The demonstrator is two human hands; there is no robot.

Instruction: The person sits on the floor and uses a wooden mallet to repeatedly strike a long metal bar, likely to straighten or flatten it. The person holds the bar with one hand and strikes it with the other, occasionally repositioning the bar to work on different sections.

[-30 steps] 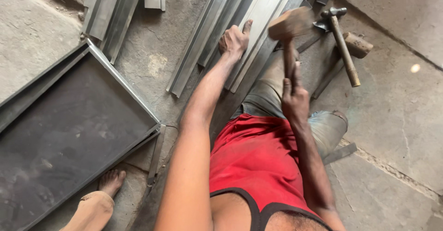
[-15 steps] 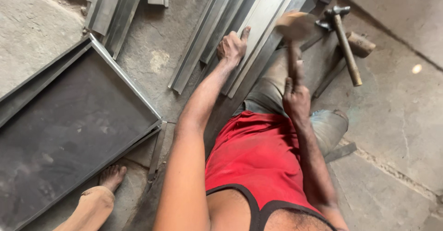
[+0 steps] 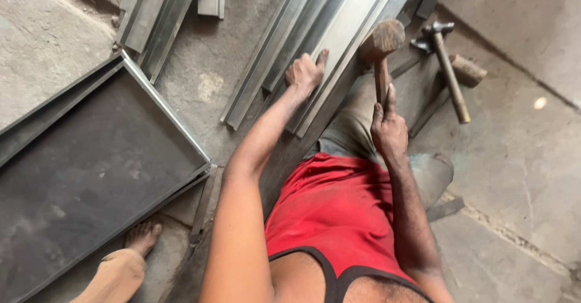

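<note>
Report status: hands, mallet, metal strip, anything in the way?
Right hand grips wooden mallet, head raised. Left hand presses on folded metal strip. Steel hammer lies on floor to the right, clear of the strip.

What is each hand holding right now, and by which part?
The right hand grips a wooden mallet by the lower part of its handle. The left hand holds nothing; it presses flat on a metal strip.

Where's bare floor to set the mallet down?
Bare floor lies right of the steel hammer, toward the picture's right edge, and between the tray and the metal strips. It is crowded around the left hand and under the mallet in the right hand.
</note>
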